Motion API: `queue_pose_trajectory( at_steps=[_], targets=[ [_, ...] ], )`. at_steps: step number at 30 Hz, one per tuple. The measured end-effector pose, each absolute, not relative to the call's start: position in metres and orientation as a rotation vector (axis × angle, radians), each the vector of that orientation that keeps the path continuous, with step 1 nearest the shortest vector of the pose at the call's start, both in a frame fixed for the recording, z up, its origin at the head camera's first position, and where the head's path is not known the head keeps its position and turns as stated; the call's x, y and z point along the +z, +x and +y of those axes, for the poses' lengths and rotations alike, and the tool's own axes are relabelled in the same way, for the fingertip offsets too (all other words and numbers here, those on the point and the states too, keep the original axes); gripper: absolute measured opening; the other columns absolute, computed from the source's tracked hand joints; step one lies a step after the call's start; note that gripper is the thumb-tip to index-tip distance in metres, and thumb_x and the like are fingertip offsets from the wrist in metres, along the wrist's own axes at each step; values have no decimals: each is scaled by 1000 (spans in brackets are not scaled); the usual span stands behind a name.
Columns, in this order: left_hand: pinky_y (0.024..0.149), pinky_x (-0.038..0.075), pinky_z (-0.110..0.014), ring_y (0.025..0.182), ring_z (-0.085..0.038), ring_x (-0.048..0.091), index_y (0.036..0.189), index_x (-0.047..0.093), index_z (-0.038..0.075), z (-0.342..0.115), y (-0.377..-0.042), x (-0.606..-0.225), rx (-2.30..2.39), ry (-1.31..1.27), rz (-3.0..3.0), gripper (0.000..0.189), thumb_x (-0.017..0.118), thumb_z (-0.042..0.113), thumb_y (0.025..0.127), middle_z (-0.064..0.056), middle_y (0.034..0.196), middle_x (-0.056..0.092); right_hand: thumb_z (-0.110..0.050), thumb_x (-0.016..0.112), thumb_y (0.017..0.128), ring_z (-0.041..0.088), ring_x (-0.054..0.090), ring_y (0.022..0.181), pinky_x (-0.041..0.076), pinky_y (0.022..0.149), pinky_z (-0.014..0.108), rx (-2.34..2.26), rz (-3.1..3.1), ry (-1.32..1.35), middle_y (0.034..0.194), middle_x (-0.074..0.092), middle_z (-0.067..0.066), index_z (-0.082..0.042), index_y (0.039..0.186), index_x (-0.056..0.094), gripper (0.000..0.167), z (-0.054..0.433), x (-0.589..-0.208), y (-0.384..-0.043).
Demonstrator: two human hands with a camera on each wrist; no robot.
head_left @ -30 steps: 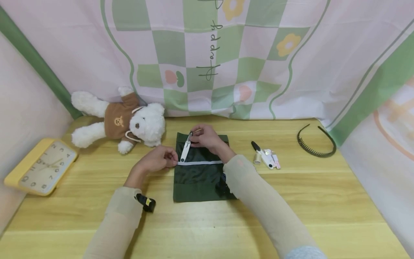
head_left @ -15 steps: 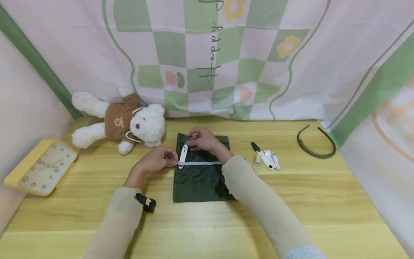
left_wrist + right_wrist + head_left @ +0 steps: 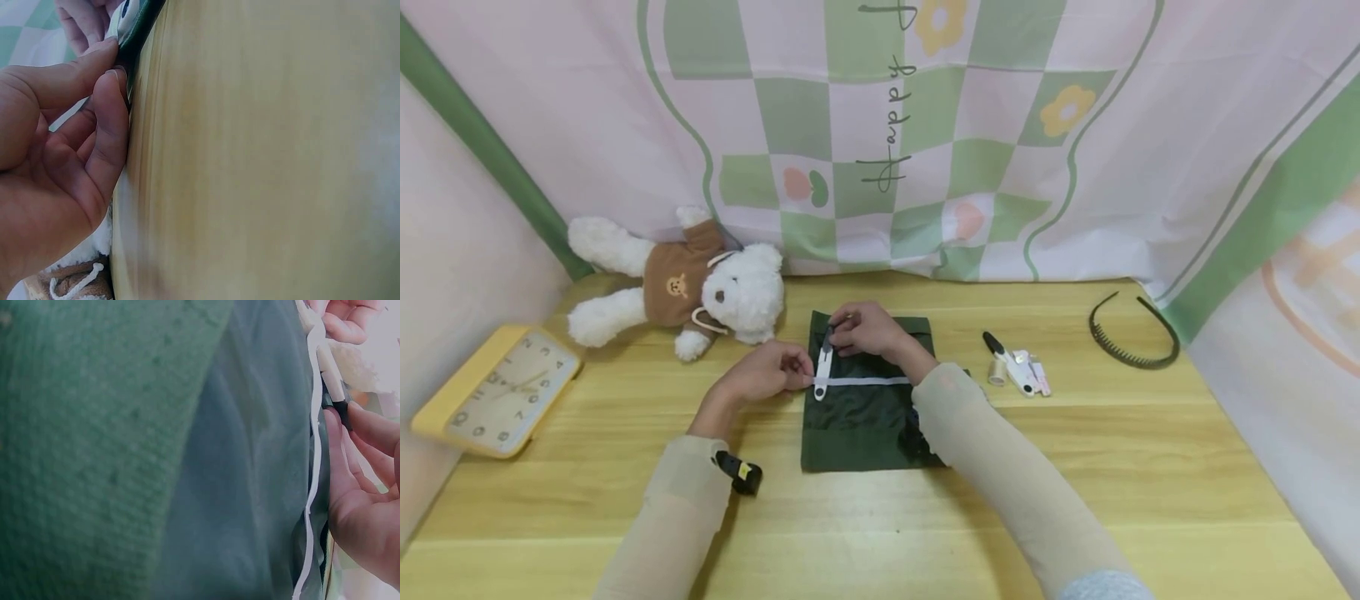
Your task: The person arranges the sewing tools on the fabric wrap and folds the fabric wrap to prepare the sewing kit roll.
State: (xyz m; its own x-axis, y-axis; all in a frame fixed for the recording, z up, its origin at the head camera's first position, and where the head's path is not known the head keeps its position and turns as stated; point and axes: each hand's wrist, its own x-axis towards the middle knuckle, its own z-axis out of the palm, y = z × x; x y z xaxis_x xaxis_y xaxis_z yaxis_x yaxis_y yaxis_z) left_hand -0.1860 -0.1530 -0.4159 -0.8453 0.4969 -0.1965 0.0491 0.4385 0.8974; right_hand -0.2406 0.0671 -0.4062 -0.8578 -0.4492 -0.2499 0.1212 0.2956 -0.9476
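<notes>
A dark green cloth organizer [image 3: 857,446] lies flat on the table, with a thin white elastic band [image 3: 868,381] running across it. My left hand [image 3: 767,367] pinches the cloth's left edge at the band's end; the left wrist view shows thumb and forefinger [image 3: 111,94] together there. In my right hand [image 3: 868,327], thumb and fingers pinch the black end of a slim white tool [image 3: 823,371] whose exact kind is unclear. The tool points toward me, and its rounded end reaches past the band, seemingly beneath it. The right wrist view shows the band [image 3: 315,425] bowed out beside the tool.
Right of the cloth lie a white tool with a black end [image 3: 1017,367], a thread spool [image 3: 997,371] and a small pink-and-white item [image 3: 1040,375]. Farther right is a black headband [image 3: 1138,354]. A plush bear [image 3: 677,287] and a yellow clock [image 3: 505,387] are on the left.
My right hand has moved slightly left and toward me. The white tool has slid down with it, so its end now extends past the band. My left hand stays at the edge.
</notes>
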Motion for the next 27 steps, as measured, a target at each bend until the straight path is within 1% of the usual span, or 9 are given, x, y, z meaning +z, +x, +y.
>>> queue_pose_trajectory(
  at_steps=[9, 15, 20, 27],
  targets=[
    [59, 51, -31, 68, -18, 57, 93, 66, 0, -152, -186, -417, 1400, 465, 2254, 7, 63, -6, 95, -8, 82, 63, 3, 65, 97, 29, 69, 93, 60, 78, 37, -1557, 2104, -338, 109, 65, 19, 6, 129, 62, 32, 65, -407, -237],
    [59, 51, -30, 68, -19, 57, 93, 66, -1, -153, -185, -416, 1407, 468, 2250, 7, 62, -6, 95, -9, 81, 62, 0, 65, 97, 26, 68, 88, 60, 75, 36, -1512, 2126, -366, 108, 66, 18, 5, 128, 63, 31, 64, -406, -235],
    [59, 52, -30, 69, -19, 57, 93, 66, -1, -153, -185, -417, 1409, 473, 2252, 6, 63, -5, 95, -9, 82, 63, -1, 66, 97, 26, 69, 86, 60, 75, 35, -1480, 2136, -383, 111, 66, 17, 5, 127, 64, 31, 63, -406, -234],
    [60, 52, -31, 70, -19, 57, 94, 66, -2, -153, -186, -418, 1409, 469, 2249, 5, 63, -5, 95, -8, 82, 62, -1, 68, 96, 25, 69, 87, 60, 75, 35, -1472, 2124, -382, 110, 67, 17, 5, 126, 64, 31, 64, -404, -233]
  ],
)
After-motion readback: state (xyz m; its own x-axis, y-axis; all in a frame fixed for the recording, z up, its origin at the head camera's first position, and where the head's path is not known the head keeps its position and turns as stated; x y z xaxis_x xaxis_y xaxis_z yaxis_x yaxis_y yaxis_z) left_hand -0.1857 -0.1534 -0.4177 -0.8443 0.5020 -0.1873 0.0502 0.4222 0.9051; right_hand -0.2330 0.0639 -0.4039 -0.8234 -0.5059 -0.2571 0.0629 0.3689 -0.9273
